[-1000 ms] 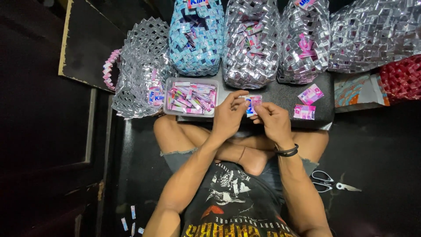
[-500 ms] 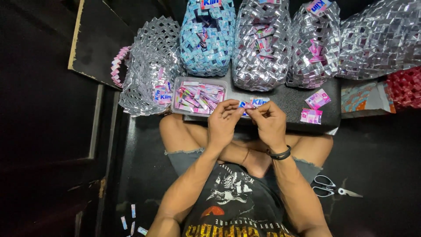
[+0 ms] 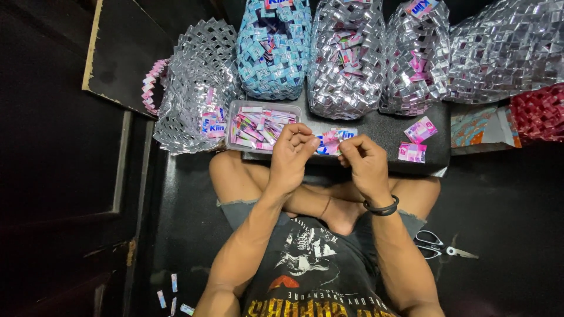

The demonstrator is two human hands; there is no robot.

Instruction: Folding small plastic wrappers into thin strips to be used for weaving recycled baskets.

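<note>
I sit cross-legged on a dark floor. My left hand (image 3: 292, 154) and my right hand (image 3: 365, 166) together hold a pink, white and blue sachet wrapper strip (image 3: 333, 141), stretched between their fingertips just above the near edge of a low black board (image 3: 382, 132). Directly left of my left hand stands a clear plastic tub (image 3: 261, 127) filled with several folded pink wrapper strips. Two flat pink wrapper pieces (image 3: 413, 142) lie on the board to the right of my right hand.
Woven wrapper bags line the back: a silver one (image 3: 194, 88) at left, a blue one (image 3: 273, 47), several silver ones (image 3: 346, 56) and a red one (image 3: 537, 111) at right. Scissors (image 3: 437, 245) lie on the floor at right. Small wrapper scraps (image 3: 171, 293) lie at bottom left.
The folded wrapper has been pulled open into a longer strip between both hands. My hands have drawn slightly apart, and the view has shifted a little.
</note>
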